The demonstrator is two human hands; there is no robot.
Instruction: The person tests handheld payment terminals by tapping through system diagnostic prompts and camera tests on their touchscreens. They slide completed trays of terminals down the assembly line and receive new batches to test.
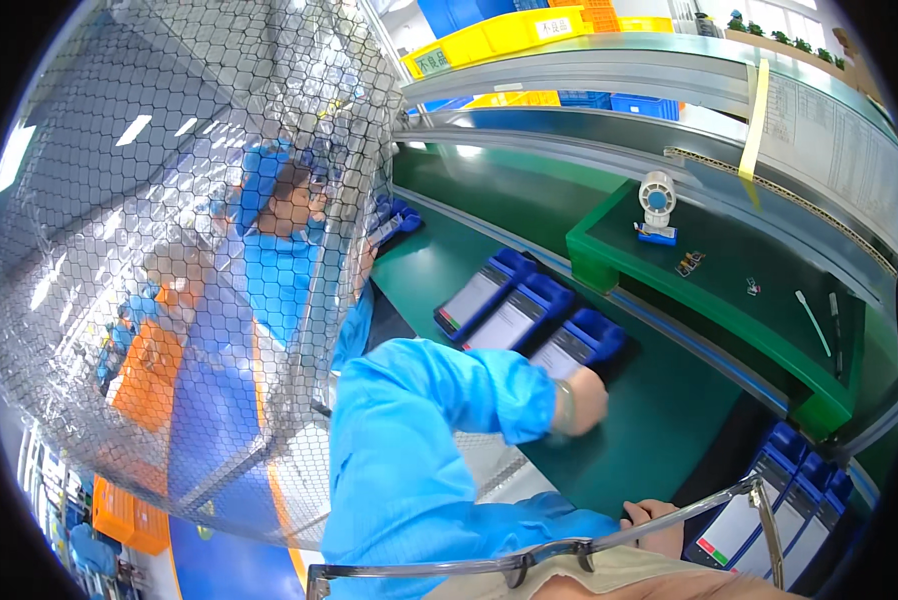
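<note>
My left hand [582,402], in a blue sleeve with a band at the wrist, is over the green work surface [629,450], close beside a blue handheld terminal [591,338] with a pale screen. Its fingers look curled in; what they hold, if anything, is hidden. Two more blue terminals [544,298] [507,268] lie in a row further left. Lower down, my right hand [655,522] shows partly behind the rim of a pair of glasses [569,548]. Its fingers appear bent, and I cannot make out anything in them.
More blue terminals [784,490] lie at the right. A raised green shelf [709,285] carries a small white fan [657,200], small parts [689,263], a swab [814,322] and a black pen [836,335]. Wire mesh [189,300] stands left; a co-worker in blue [279,270] is beyond it.
</note>
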